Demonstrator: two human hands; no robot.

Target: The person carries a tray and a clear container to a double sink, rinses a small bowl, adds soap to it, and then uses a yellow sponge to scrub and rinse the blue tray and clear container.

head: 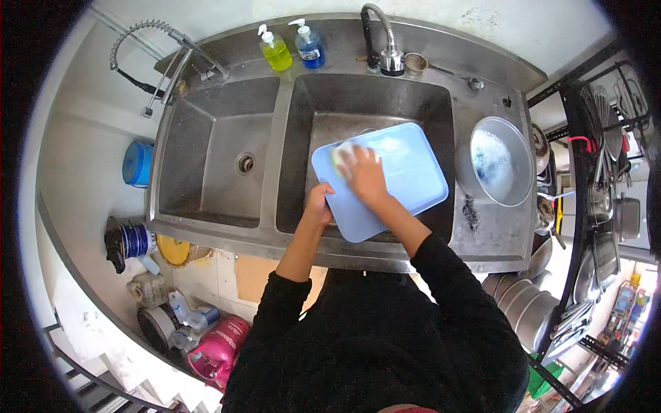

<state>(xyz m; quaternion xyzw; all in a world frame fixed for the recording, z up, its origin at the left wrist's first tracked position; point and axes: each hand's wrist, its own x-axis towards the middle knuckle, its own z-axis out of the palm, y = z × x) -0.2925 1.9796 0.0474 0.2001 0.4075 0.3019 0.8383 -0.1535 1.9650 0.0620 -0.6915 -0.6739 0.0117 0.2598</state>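
Note:
A light blue rectangular tray [408,175] is held over the right basin [372,95] of a stainless steel double sink. My left hand [318,204] grips its left edge, thumb on top and fingers hidden beneath. Against the tray's upper left part, my right hand [364,175] presses a pale yellow-green sponge [339,155], mostly covered by the fingers. Whitish suds show near the fingertips, and the tray's surface looks wet. To the right, a round metal basin [496,160] of foamy, bluish water stands on the steel drainboard.
Behind the sink stand a yellow-green soap bottle [279,54], a blue pump bottle [311,51] and a flexible faucet [391,51]. A spring faucet [170,62] rises at left. Metal shelving [568,217] with cookware borders the right. A pink gas cylinder [222,346] sits lower left.

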